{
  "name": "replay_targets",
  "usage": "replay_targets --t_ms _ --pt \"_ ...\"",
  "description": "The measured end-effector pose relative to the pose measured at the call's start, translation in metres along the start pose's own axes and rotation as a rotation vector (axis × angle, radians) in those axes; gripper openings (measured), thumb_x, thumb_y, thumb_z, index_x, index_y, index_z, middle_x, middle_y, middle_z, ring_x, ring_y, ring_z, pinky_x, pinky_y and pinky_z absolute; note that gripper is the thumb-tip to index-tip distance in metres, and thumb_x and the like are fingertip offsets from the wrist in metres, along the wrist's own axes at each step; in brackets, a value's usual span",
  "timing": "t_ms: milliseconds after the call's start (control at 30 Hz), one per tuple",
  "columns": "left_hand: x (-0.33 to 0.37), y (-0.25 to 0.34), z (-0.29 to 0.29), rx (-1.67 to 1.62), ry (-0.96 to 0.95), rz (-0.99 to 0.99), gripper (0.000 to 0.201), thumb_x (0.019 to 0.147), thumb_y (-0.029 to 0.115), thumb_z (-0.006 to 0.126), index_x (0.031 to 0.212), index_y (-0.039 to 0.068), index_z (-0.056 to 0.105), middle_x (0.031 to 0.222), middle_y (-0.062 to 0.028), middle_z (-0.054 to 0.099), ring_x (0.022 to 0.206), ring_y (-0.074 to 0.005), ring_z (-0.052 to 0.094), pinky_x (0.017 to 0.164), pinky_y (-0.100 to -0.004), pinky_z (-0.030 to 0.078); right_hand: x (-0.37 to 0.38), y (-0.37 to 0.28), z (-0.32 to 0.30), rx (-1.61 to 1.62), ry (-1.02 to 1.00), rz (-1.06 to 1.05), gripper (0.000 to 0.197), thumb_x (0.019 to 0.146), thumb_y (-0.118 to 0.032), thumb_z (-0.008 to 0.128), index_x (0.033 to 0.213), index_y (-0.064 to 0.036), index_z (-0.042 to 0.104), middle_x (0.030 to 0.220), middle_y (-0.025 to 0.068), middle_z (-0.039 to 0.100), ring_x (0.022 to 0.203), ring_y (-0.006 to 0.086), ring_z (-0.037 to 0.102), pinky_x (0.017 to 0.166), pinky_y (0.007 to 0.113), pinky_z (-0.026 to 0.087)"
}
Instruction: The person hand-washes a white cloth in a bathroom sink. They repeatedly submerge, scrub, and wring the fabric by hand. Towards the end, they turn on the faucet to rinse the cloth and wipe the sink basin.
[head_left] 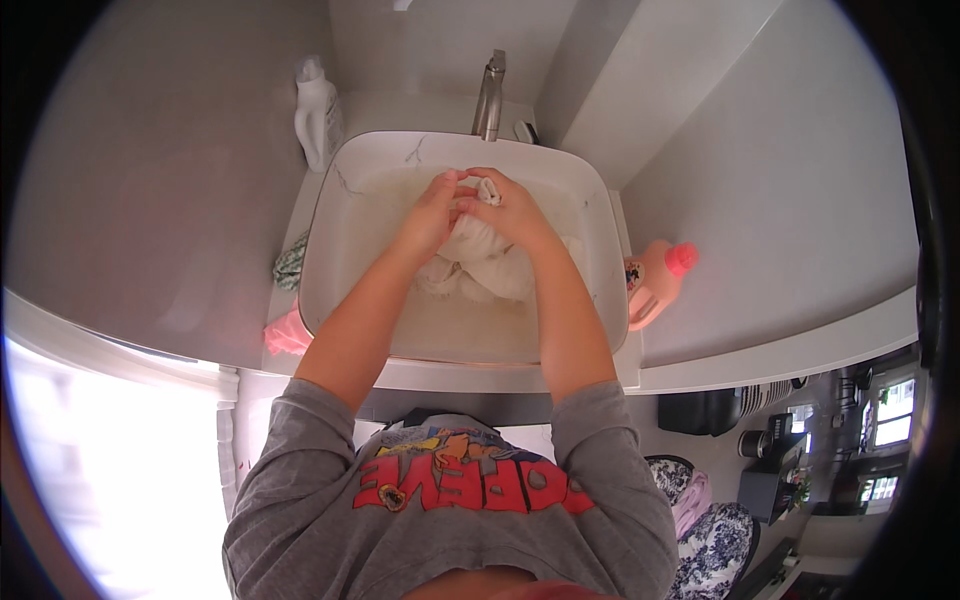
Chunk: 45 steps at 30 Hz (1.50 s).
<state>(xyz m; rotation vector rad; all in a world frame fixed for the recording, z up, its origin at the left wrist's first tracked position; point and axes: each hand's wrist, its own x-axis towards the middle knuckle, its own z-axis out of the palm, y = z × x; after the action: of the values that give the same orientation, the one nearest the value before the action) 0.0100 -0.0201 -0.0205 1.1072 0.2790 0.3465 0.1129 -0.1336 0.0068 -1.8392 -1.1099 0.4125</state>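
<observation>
Both my hands meet over a white basin (345, 200) that holds cloudy water. My left hand (435, 205) and my right hand (512, 208) grip a bunched white cloth (478, 250) between them, pressed together near its top. The lower part of the cloth hangs wet into the water below my wrists. My forearms come in from the lower edge, in grey sleeves.
A metal tap (489, 95) stands behind the basin. A white bottle (316, 115) sits at the back left, a pink bottle with a red cap (655, 282) on the ledge to the right. A pink item (287, 335) and a green patterned cloth (291, 263) lie at the left rim.
</observation>
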Motion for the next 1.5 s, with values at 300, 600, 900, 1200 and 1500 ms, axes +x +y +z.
replay_targets --t_ms 300,600,900,1200,1500 --pt "-0.011 -0.003 -0.012 1.386 0.153 0.11 0.059 0.08 0.058 0.051 0.101 0.004 0.06 0.109 -0.0195 0.057 0.105 -0.032 0.051 0.097 -0.0395 0.032 -0.001 0.017 -0.048 0.942 0.593 0.026 0.026 0.087 -0.023 0.058 0.105 -0.0055 0.056 0.086 0.0061 0.059 0.079 0.0145 0.057 0.067 0.027 0.046" --pt "0.006 0.014 -0.024 0.69 0.293 0.162 0.04 0.079 0.04 0.065 0.085 0.001 0.059 0.077 -0.0066 0.058 0.073 -0.0123 0.052 0.066 -0.027 0.043 -0.001 0.053 -0.059 0.401 0.542 0.325 0.027 0.083 -0.027 0.061 0.097 -0.0039 0.061 0.082 0.0028 0.06 0.071 0.012 0.055 0.064 0.026 0.045" --pt "0.003 0.018 -0.018 -0.207 0.203 0.082 0.032 0.091 0.031 0.052 0.102 0.001 0.051 0.092 -0.0061 0.058 0.082 -0.0153 0.056 0.074 -0.0289 0.047 -0.004 0.039 -0.029 0.181 -0.109 0.354 0.04 0.08 -0.042 0.062 0.09 -0.0029 0.064 0.078 0.0034 0.063 0.072 0.0129 0.056 0.068 0.025 0.044" --pt "-0.004 0.025 -0.011 -0.261 0.088 0.04 0.03 0.092 0.028 0.05 0.108 0.003 0.053 0.098 -0.007 0.058 0.091 -0.0161 0.057 0.081 -0.0307 0.047 -0.006 0.018 -0.028 0.142 0.022 0.114 0.028 0.086 -0.031 0.058 0.08 -0.0046 0.061 0.063 -0.0063 0.042 0.061 0.0052 0.039 0.056 0.022 0.034" --pt "0.009 -0.002 -0.02 0.027 0.068 0.202 0.025 0.091 0.027 0.052 0.101 0.005 0.058 0.088 0.0003 0.061 0.082 -0.0075 0.055 0.07 -0.0235 0.046 -0.008 0.001 -0.032 0.622 0.197 0.123 0.024 0.09 -0.029 0.054 0.09 -0.0056 0.061 0.069 -0.0096 0.046 0.063 0.0033 0.039 0.057 0.019 0.034"
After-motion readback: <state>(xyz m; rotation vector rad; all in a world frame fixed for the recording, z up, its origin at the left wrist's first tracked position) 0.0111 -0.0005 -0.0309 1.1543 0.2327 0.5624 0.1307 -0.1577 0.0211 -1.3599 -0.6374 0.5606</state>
